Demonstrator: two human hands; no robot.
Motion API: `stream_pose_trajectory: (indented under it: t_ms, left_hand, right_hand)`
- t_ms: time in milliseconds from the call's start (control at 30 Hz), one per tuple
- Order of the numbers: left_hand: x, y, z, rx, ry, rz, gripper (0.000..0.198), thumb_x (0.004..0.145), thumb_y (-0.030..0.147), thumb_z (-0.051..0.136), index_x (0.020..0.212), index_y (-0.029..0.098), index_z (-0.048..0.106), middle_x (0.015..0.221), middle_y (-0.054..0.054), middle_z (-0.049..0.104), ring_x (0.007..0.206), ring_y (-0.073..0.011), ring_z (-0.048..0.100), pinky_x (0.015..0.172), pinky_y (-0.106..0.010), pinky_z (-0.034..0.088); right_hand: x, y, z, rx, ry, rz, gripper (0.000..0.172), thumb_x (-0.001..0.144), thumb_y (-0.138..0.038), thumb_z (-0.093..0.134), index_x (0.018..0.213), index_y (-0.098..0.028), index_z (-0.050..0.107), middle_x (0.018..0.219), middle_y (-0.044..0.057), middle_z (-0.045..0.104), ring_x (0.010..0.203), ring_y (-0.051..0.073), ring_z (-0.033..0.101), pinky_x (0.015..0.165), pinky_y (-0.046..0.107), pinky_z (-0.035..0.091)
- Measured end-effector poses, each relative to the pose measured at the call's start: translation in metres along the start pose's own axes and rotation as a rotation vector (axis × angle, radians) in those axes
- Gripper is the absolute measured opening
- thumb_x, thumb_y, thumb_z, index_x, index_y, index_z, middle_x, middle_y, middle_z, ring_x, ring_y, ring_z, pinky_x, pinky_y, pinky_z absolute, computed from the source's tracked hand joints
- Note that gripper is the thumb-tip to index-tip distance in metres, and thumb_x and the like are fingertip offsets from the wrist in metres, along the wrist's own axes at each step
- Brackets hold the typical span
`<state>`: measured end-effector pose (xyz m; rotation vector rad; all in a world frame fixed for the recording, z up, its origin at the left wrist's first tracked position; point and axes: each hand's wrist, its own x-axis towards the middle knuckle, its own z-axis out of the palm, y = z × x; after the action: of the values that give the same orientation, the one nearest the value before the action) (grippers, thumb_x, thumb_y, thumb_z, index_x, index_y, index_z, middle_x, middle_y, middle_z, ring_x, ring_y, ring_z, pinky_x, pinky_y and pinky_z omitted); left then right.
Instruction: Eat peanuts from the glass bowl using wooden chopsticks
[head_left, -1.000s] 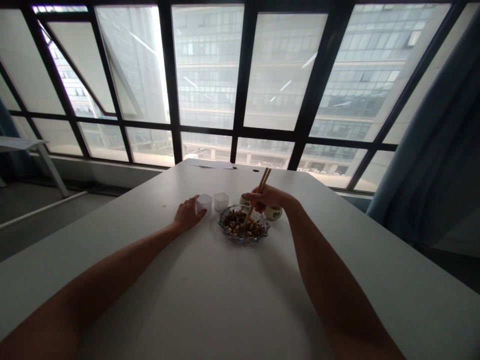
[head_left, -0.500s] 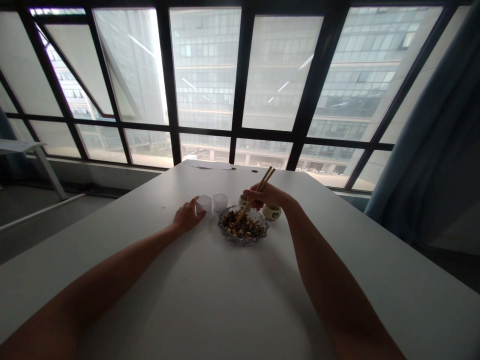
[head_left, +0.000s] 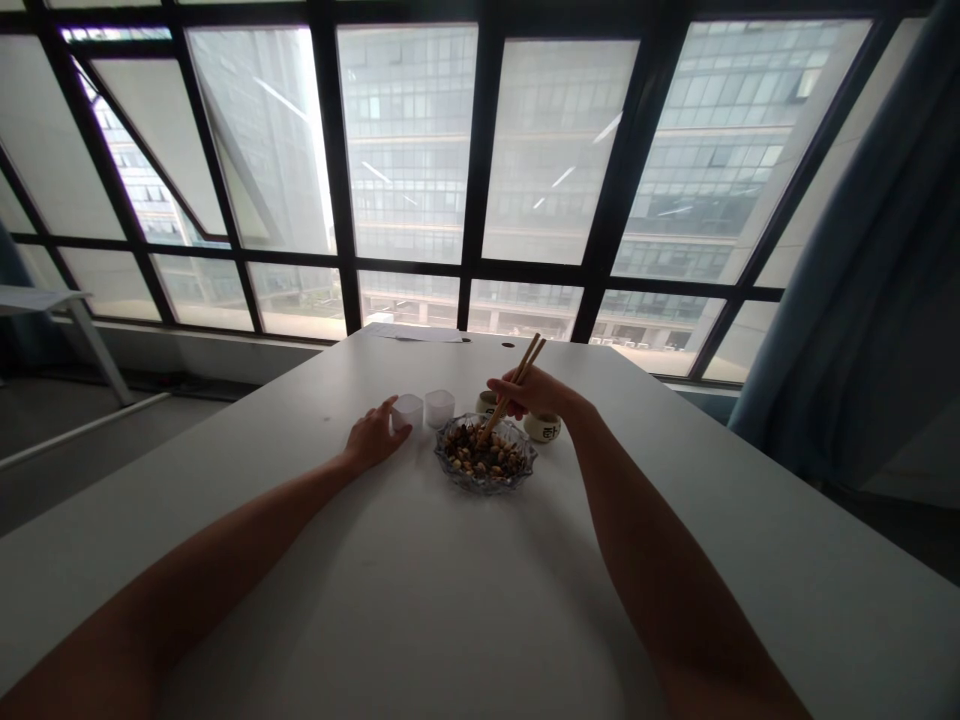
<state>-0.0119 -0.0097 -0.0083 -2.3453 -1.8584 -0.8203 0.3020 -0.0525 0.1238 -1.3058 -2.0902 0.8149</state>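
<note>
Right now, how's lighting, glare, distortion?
Head view: tall black-framed glass windows backlight the scene, pale streaks on panes; head view: bare forearms dark, soft shadows on the long white table; head view: wide-angle stretching, detail soft in the clear scalloped glass bowl.

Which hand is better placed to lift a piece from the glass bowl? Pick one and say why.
Probably the right hand: it holds the chopsticks, whose lower ends reach into the glass bowl. The left hand is at a white cup.

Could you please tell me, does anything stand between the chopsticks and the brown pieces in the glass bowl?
Nothing visible: the chopsticks in the right hand slant into the glass bowl, tips among the brown pieces. The two pale pots stand outside that path.
</note>
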Motion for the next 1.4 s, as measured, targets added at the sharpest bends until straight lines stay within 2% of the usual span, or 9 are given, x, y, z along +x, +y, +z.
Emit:
stream_pose_trajectory:
  t_ms: [300, 700, 867, 1400]
  left_hand:
    - [0.001, -0.001, 0.001, 0.012, 0.006, 0.004, 0.071, 0.088, 0.048, 0.057, 0.148, 0.016, 0.037, 0.116, -0.015, 0.068, 0.111, -0.0302, 0.064, 0.093, -0.042, 0.051]
    - [0.001, -0.002, 0.002, 0.011, 0.0, 0.014, 0.071, 0.089, 0.048, 0.056, 0.149, 0.016, 0.037, 0.115, -0.014, 0.069, 0.112, -0.0305, 0.064, 0.094, -0.041, 0.049]
    - [0.0, -0.001, 0.001, 0.025, -0.002, 0.019, 0.072, 0.09, 0.049, 0.054, 0.15, 0.016, 0.035, 0.122, -0.016, 0.067, 0.111, -0.0303, 0.064, 0.093, -0.041, 0.05]
    - [0.001, -0.003, 0.002, 0.017, 0.003, 0.031, 0.072, 0.089, 0.049, 0.056, 0.149, 0.015, 0.036, 0.116, -0.015, 0.069, 0.113, -0.0305, 0.064, 0.094, -0.042, 0.05]
  right_hand:
    - [-0.003, -0.005, 0.004, -0.047, -0.055, 0.015, 0.045, 0.09, -0.049, 0.067, 0.062, -0.014, 0.065, 0.052, 0.002, 0.066, 0.042, 0.008, 0.056, 0.045, 0.019, 0.046]
    - [-0.008, -0.002, -0.013, 0.039, 0.085, 0.041, 0.046, 0.096, -0.051, 0.058, 0.069, -0.013, 0.065, 0.051, 0.003, 0.066, 0.039, 0.009, 0.058, 0.04, 0.019, 0.048]
    - [-0.011, -0.002, -0.018, 0.017, 0.131, 0.046, 0.047, 0.094, -0.052, 0.06, 0.067, -0.014, 0.064, 0.051, 0.003, 0.066, 0.038, 0.009, 0.058, 0.04, 0.017, 0.047]
    - [-0.003, 0.013, -0.009, -0.006, 0.089, 0.114, 0.045, 0.091, -0.052, 0.065, 0.068, -0.014, 0.066, 0.052, 0.004, 0.067, 0.041, 0.01, 0.061, 0.042, 0.019, 0.051]
